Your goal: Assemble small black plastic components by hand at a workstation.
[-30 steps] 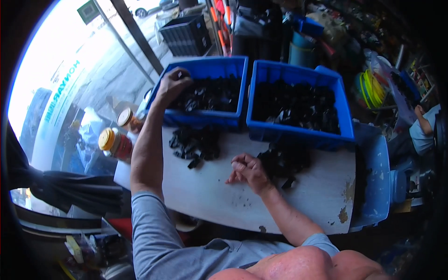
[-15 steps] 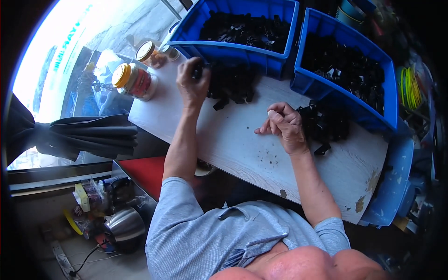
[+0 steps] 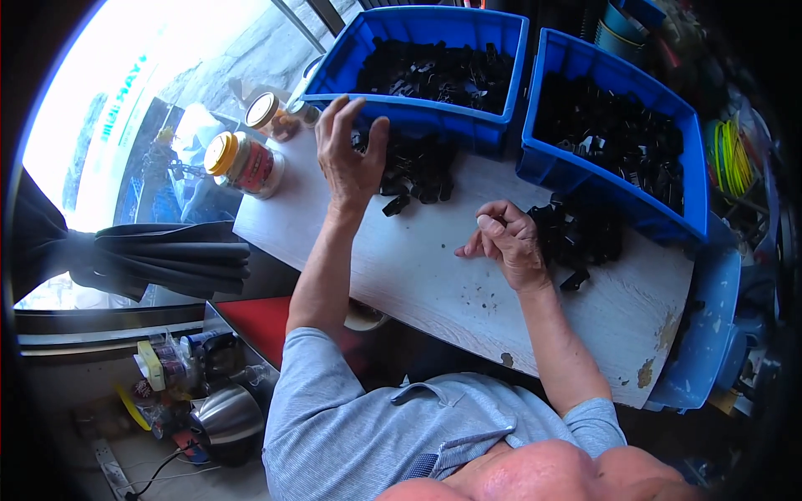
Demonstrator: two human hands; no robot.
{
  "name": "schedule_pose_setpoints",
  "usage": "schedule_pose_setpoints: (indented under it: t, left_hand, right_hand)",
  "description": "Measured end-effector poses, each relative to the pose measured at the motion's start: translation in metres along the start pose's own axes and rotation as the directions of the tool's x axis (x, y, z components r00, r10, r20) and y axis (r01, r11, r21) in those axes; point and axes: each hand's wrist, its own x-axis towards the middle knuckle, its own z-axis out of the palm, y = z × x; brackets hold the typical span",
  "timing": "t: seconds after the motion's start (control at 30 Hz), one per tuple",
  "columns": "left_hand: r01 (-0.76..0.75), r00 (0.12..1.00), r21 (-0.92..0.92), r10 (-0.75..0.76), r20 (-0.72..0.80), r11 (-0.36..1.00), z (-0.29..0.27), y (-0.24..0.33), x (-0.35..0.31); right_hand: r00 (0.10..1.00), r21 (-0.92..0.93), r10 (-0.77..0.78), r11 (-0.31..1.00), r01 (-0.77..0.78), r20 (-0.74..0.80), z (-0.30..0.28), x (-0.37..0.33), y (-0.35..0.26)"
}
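For the left hand (image 3: 351,163), a wide spread, thumb and fingers apart, at the left edge of the left heap of black parts (image 3: 420,171); nothing visibly gripped. For the right hand (image 3: 514,250), a loose curl just left of the right heap of black parts (image 3: 589,230), thumb and forefinger close together; cannot tell if pinched on something small. To handle parts well from here, probably lower the left hand lightly, pinch one piece by its edge and lift straight up, without dragging neighbours along. Try the black piece (image 3: 395,205) at the near edge of the left heap first, likely easier than digging. Keep the right hand low over the pale table (image 3: 401,275). Farther out, mind the left blue bin (image 3: 468,125), the right blue bin (image 3: 585,174) and the yellow-lidded jar (image 3: 252,169). Compared with half a second ago: left hand unfurled instead of closed around something dark, right hand in much the same curl.
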Motion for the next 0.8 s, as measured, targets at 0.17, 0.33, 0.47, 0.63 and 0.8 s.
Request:
schedule_pose_setpoints:
  t: [0.17,0.33,0.47,0.63,0.8]
  left_hand:
    - [-0.084,0.937,0.08,0.052,0.346,0.993,0.018,0.013,0.069]
    - [0.042,0.493,0.214,-0.207,0.845,0.976,0.077,-0.016,0.113]
    - [-0.227,0.108,0.336,-0.319,0.941,0.914,0.122,-0.017,0.114]
    - [-0.236,-0.116,0.326,-0.36,0.926,0.915,0.158,-0.005,0.117]
    - [-0.49,-0.195,-0.029,-0.077,0.978,0.871,0.176,-0.033,0.099]
  right_hand:
    - [1.0,-0.008,-0.005,1.0,0.005,-0.015,-0.005,-0.001,0.001]
    - [1.0,0.012,-0.01,1.0,0.01,0.008,-0.004,0.001,0.002]
    - [1.0,0.022,-0.007,1.0,0.006,0.02,0.001,-0.001,0.002]
    - [1.0,-0.008,-0.006,1.0,0.006,-0.018,-0.004,-0.001,-0.001]
    - [0.999,-0.012,-0.01,1.0,0.01,-0.046,-0.01,0.0,0.0]
